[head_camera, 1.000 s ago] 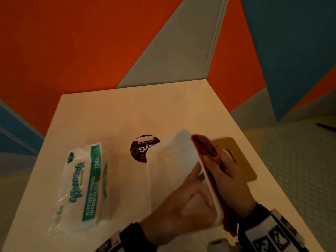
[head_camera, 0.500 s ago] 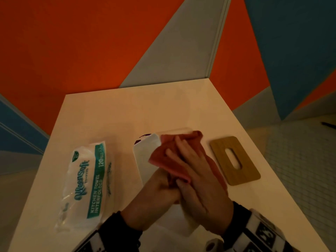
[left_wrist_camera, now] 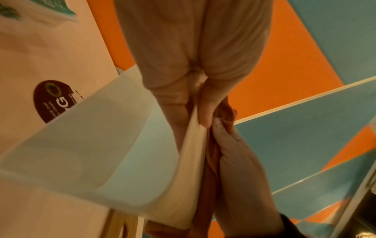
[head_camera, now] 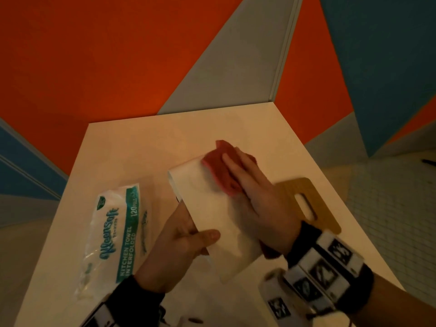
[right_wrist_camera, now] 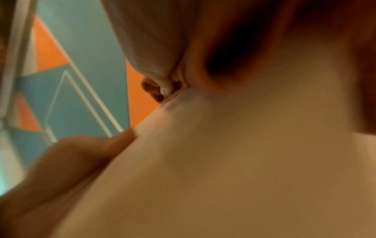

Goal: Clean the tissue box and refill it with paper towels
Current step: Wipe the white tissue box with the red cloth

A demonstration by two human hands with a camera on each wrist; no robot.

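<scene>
Left hand (head_camera: pixel 186 241) grips the white box (head_camera: pixel 212 215) at its near edge, tilted above the counter (head_camera: pixel 132 147); right hand (head_camera: pixel 254 192), fingers flat, presses a red cloth (head_camera: pixel 219 168) on it. Box appears light, rigid, smooth; edges offer the surest hold.

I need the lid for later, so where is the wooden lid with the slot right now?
In the head view the wooden lid lies flat on the table, on the right, partly hidden behind the right hand and just right of the tissue box.
</scene>
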